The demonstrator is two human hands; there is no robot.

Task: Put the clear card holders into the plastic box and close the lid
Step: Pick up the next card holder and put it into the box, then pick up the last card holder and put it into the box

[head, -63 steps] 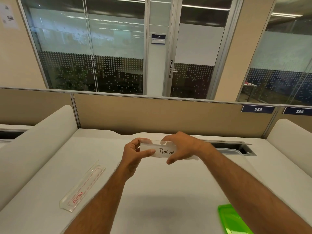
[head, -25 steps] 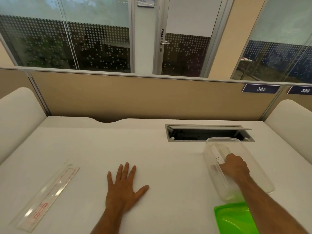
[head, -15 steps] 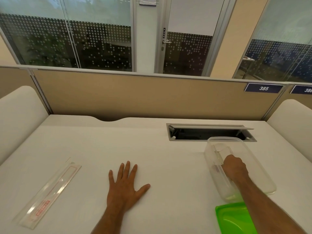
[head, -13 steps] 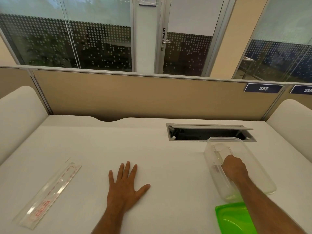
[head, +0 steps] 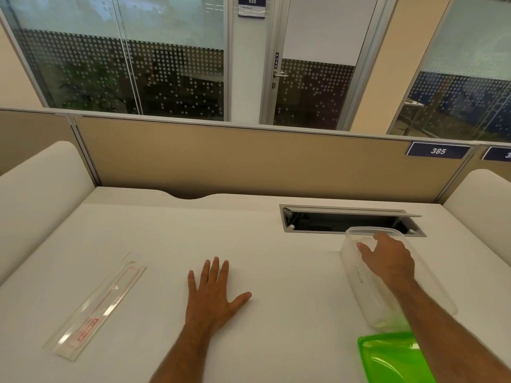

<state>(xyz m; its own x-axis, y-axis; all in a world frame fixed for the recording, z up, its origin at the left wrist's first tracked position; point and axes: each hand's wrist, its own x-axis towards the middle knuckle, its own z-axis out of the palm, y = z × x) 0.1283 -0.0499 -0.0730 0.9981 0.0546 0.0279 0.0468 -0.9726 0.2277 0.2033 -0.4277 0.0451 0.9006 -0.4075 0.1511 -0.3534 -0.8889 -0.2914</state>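
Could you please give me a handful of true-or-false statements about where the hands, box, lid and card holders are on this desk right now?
1. The left hand lies flat and open on the desk. True.
2. The green lid is already on the plastic box. False: it lies on the desk, nearer than the box.
3. The right hand is over the open box. True.
4. The long clear card holder is inside the box. False: it lies on the desk, left of the left hand.
5. The left hand grips the long card holder. False: they are apart.
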